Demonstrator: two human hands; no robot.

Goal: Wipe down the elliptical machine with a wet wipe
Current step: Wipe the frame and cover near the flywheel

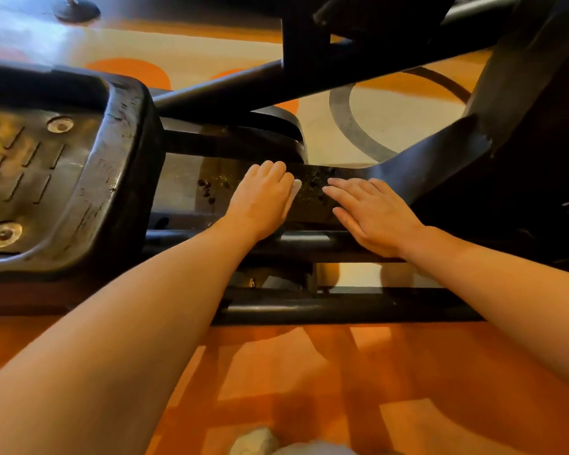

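Observation:
The black elliptical machine fills the view, with its dusty, spotted central rail running across the middle. My left hand lies on the rail with fingers curled over a white wet wipe, of which only a small edge shows at the fingertips. My right hand rests flat on the rail just to the right, fingers straight and pointing left, a short gap from the wipe. The big ribbed foot pedal sits to the left of both hands.
Black frame tubes cross below my wrists. The machine's dark housing rises at the right and a diagonal arm passes behind. Orange and cream patterned floor lies around. A crumpled white wad sits at the bottom edge.

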